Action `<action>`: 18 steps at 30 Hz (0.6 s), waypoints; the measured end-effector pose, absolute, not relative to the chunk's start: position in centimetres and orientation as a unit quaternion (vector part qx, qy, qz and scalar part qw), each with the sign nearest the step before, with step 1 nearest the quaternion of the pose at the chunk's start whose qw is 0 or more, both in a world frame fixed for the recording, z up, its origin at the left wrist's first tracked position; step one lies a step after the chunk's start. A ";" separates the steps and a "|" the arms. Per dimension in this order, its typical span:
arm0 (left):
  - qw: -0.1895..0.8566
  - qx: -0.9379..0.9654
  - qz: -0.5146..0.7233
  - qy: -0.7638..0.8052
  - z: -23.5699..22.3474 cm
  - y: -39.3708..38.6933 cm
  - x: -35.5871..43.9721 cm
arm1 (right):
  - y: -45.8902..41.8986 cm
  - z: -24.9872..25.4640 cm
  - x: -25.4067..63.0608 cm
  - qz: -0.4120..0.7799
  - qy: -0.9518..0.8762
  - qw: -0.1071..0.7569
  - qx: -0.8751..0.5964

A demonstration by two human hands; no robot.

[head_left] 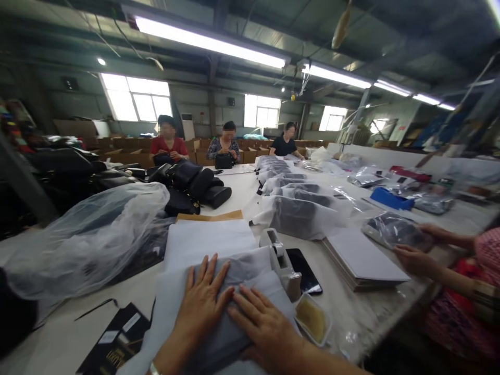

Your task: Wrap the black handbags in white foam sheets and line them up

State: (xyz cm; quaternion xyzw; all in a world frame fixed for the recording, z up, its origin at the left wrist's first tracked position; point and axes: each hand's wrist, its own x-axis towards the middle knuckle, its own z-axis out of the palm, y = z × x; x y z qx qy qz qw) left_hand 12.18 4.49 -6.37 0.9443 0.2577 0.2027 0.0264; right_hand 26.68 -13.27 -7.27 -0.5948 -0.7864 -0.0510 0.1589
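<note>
My left hand (205, 294) lies with fingers spread on white tissue paper (253, 263). Beside it my right hand (265, 320) presses flat on the same paper, fingers stretched out. Something dark shows through the paper under both hands; its kind is hidden. More white sheets (207, 237) lie just beyond, over a brown sheet edge (211, 215). Close by on the right are a tape dispenser (279, 260), a black phone (303, 271) and a small dish with a yellowish pad (311, 319). Black hang tags (117, 336) lie to the left.
A clear plastic bag heap (101, 234) and black bags (191, 179) fill the left side. Paper-wrapped bundles (300, 211) line the middle. A cardboard stack (363, 258) sits at right, near a co-worker's hands (416, 255) on a plastic-wrapped item. Several people sit across the table.
</note>
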 end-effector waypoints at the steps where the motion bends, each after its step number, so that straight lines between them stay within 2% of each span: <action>1: 0.041 0.945 0.198 0.258 -6.5 4.9 12.2 | -13.0 -7.8 26.8 -0.060 -0.787 0.161 -0.592; 4: 0.130 0.933 0.209 0.262 -5.8 5.8 11.2 | -12.2 -8.1 27.3 -0.077 -0.792 0.164 -0.584; 7: 0.206 0.886 0.292 0.294 -4.4 6.5 8.5 | -11.2 -5.3 27.9 -0.040 -0.795 0.175 -0.580; 10: 0.212 0.847 0.352 0.337 -3.5 6.9 5.2 | -9.2 -0.6 29.1 -0.014 -0.773 0.218 -0.595; 13: 0.223 0.820 0.359 0.386 -3.3 6.9 3.5 | -6.3 2.8 31.1 -0.072 -0.726 0.269 -0.628; 18: 0.283 0.760 0.330 0.483 -2.9 6.2 5.4 | -2.9 3.3 33.9 -0.081 -0.702 0.291 -0.645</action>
